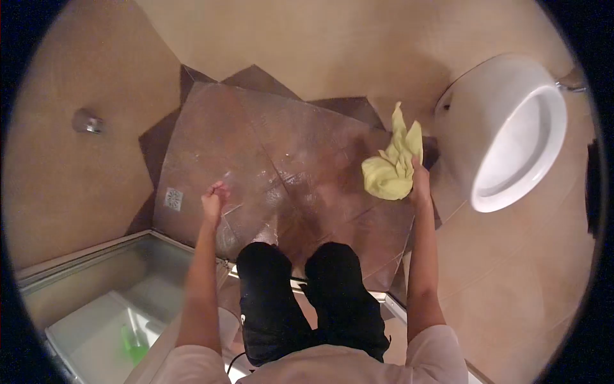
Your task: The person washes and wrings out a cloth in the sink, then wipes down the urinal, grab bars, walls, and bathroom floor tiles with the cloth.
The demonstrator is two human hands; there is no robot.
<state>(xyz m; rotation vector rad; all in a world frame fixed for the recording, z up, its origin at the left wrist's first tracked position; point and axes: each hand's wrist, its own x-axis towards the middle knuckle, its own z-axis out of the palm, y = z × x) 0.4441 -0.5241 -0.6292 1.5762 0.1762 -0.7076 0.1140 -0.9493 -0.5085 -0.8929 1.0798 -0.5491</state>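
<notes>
A crumpled yellow cloth (391,170) hangs from my right hand (419,181), whose fingers are closed on its right edge, above the right part of the brown tiled floor (256,134). To the left, my left hand (216,194) is held over the floor with its fingers curled together; whether anything small is inside them cannot be made out. Wet, shiny patches show on the tiles between the two hands.
A white wall-mounted urinal (521,137) stands out at the right. A floor drain (173,198) lies at the left, below a metal wall fitting (91,123). Glass panels (121,269) at the lower left have a green object (133,342) behind them.
</notes>
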